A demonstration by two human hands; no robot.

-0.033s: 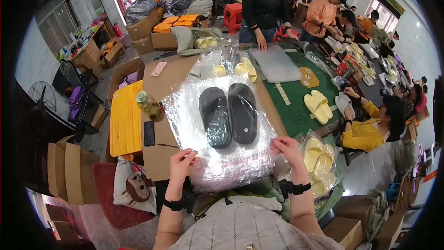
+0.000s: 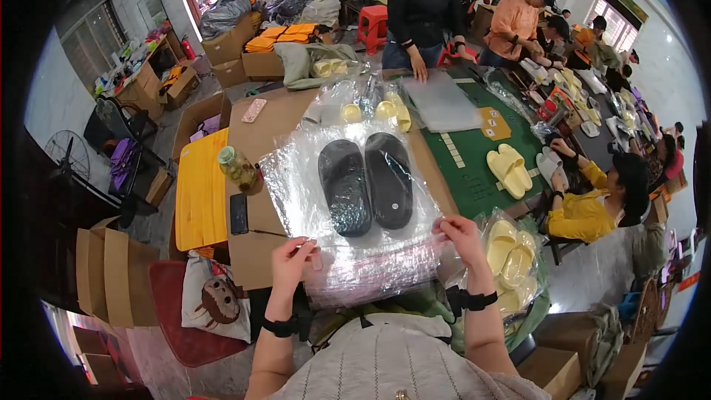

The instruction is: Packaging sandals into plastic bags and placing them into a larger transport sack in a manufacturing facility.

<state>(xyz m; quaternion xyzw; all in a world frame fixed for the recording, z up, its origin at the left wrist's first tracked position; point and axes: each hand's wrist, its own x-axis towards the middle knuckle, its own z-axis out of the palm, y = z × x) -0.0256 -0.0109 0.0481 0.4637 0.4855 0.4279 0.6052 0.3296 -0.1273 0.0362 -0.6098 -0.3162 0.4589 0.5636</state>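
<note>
A pair of black slippers (image 2: 366, 185) lies side by side, toes away from me, on a stack of clear plastic bags (image 2: 370, 278). Shiny film covers at least the heel end of the left slipper; how far the pair sits inside the top bag is hard to tell. My left hand (image 2: 293, 261) pinches the near left edge of the clear plastic bag between thumb and fingers. At its right edge, my right hand (image 2: 462, 241) pinches the film the same way. Both hands are just nearer to me than the heels.
Left of the stack are a jar (image 2: 237, 169), a dark phone (image 2: 238, 214) and yellow folded material (image 2: 201, 192). Bagged cream slippers (image 2: 511, 255) are by my right arm; another cream pair (image 2: 509, 171) lies on the green mat (image 2: 468, 144). Co-workers stand and sit beyond.
The black slippers have shifted very slightly under the film. My hands keep their places and their pinch.
</note>
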